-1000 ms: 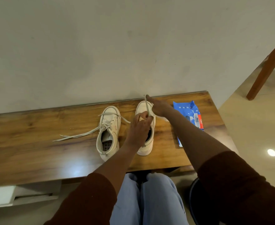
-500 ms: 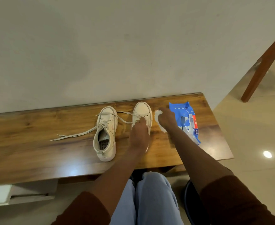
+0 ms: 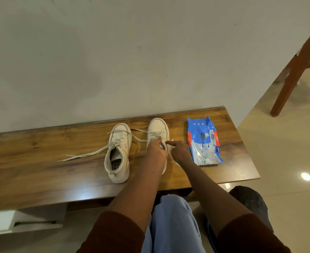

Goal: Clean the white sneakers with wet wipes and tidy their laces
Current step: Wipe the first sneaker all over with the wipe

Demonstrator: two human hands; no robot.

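Observation:
Two white sneakers stand side by side on the wooden bench (image 3: 31, 161), toes toward the wall. The left sneaker (image 3: 118, 152) has loose laces (image 3: 84, 155) trailing out to the left. My left hand (image 3: 157, 152) grips the right sneaker (image 3: 157, 128) at its tongue and collar, covering its rear half. My right hand (image 3: 179, 151) sits against that shoe's right side, holding a crumpled white wet wipe (image 3: 170, 152) under it, index finger pointing at the shoe's edge.
A blue wet-wipe pack (image 3: 203, 141) lies on the bench right of the shoes. The wall runs directly behind the bench. A wooden chair leg (image 3: 293, 73) stands on the tiled floor at the right. A dark bin (image 3: 251, 201) sits by my right knee.
My right hand let go of the lace, came down beside the wipe pack, then moved with the wipe to the right sneaker's side. My left hand stayed on that sneaker.

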